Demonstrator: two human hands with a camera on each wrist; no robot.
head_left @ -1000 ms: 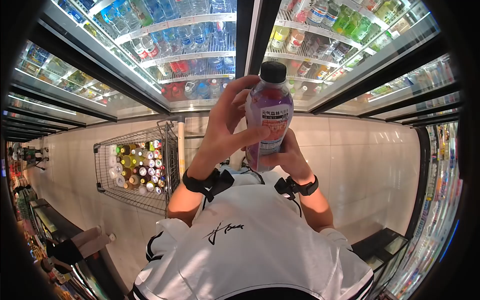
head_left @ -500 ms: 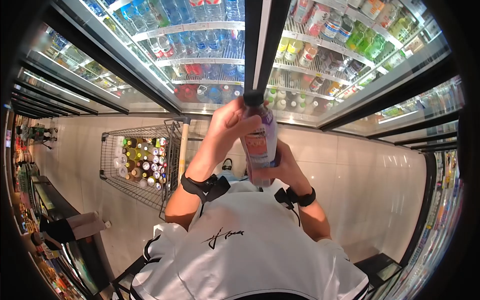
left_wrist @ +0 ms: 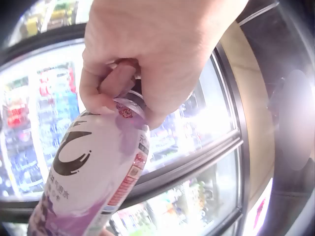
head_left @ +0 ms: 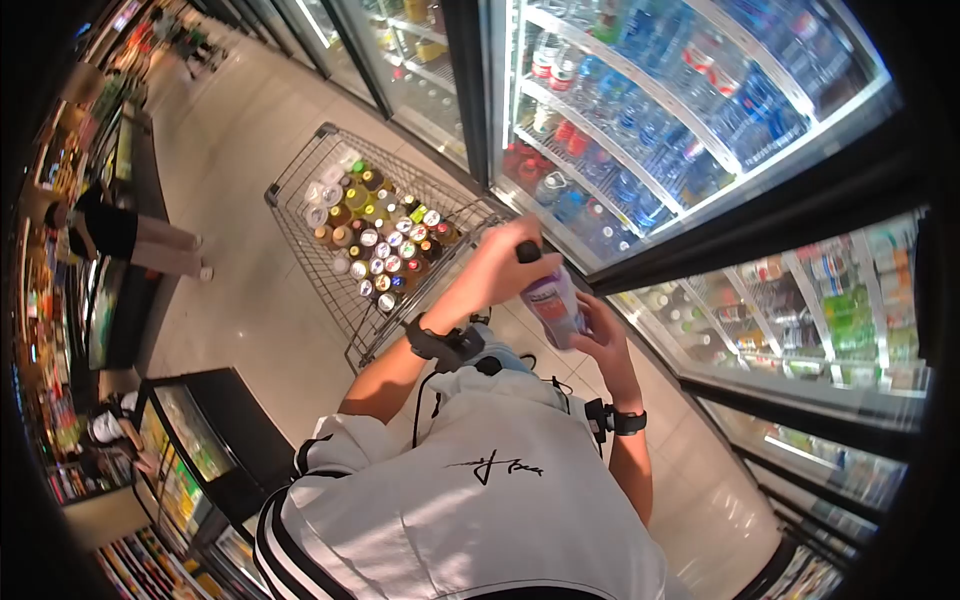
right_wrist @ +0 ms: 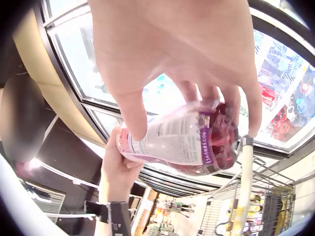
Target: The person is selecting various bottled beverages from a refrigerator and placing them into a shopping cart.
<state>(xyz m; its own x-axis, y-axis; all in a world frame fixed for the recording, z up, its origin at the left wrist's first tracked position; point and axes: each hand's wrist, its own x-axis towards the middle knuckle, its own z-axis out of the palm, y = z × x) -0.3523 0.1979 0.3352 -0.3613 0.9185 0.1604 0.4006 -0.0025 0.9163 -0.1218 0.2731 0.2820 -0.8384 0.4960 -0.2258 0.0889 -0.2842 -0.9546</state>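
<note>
A drink bottle (head_left: 552, 308) with a purple and white label and a dark cap is held tilted in front of the chest. My left hand (head_left: 497, 268) grips it at the neck, fingers curled around the cap, which the left wrist view shows mostly covered. Lower on the bottle, my right hand (head_left: 607, 342) holds it by the body. In the right wrist view the thumb of that hand (right_wrist: 177, 44) lies over the label, and its other fingers pass behind the bottle's reddish base.
A wire shopping cart (head_left: 272, 192) with many bottles (head_left: 380, 250) stands ahead to the left. Glass-door drink coolers (head_left: 640, 120) line the right side. A person (head_left: 110, 225) stands at a display on the far left, and a black-framed case (head_left: 215, 440) is nearer.
The head view has swung left, so the cart sits more centrally and the coolers lie to the right. The bottle stays between both hands, with the left hand now higher, over the cap.
</note>
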